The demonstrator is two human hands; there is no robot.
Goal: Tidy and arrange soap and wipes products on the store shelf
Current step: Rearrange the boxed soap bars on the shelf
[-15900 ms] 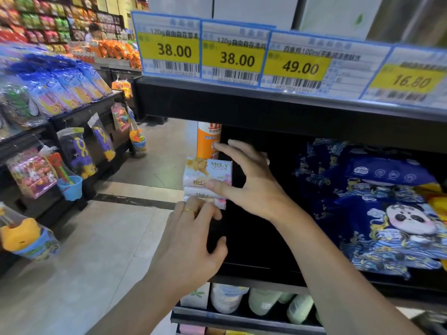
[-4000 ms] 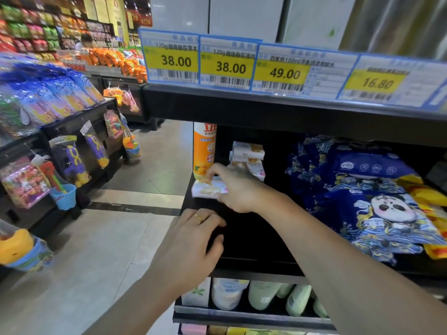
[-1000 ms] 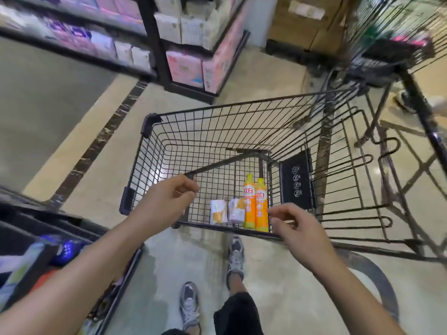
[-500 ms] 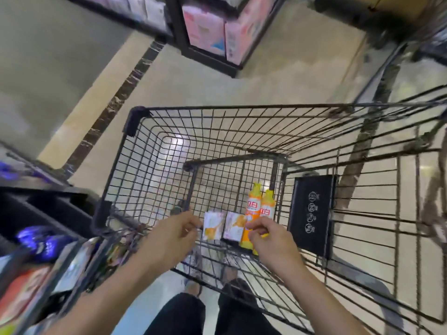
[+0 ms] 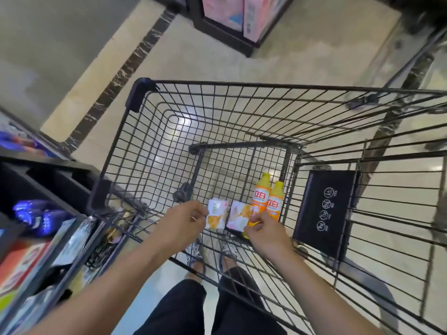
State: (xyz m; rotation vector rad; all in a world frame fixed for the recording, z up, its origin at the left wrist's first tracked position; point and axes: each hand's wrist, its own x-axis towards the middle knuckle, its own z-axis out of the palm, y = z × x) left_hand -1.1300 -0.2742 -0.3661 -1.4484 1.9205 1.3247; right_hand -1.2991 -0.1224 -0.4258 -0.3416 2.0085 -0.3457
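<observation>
I looked down into the wire cart (image 5: 154, 131). My left hand (image 5: 180, 226) reached inside and its fingers pinched the edge of a small soap pack (image 5: 217, 213), white with a yellow part. My right hand (image 5: 267, 229) was beside it, fingers curled at the lower edge of a second soap pack (image 5: 238, 217), pink and white; I think it gripped that pack, but the fingertips were partly hidden, so it may have touched also the nearer bottle. Two orange bottles (image 5: 266, 198) with yellow caps lay just right of the packs, touching each other, next to a black plastic flap (image 5: 324, 209). At my left side was a dark shelf (image 5: 48, 170) with blue packages (image 5: 40, 217).
</observation>
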